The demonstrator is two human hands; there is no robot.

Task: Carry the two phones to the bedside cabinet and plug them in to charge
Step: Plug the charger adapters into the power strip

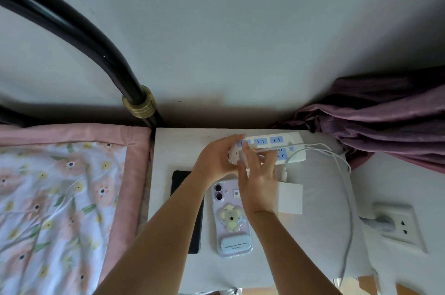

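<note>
Both hands, left hand (pixel 216 160) steadying the power strip (pixel 272 147) and right hand (pixel 258 174) pinching a plug, seem mid-insertion; cabling both phones (pixel 231 217) comes next.

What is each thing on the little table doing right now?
Purple phone: lying camera side up on the cabinet, no cable visible in it.
Black phone: lying flat beside it, partly under an arm.
Power strip: on the cabinet, most visible sockets free.
White cables: loose, trailing right.
Left hand: steadying the strip.
Right hand: fingers at the strip.
Wall socket: grey plug in.
</note>
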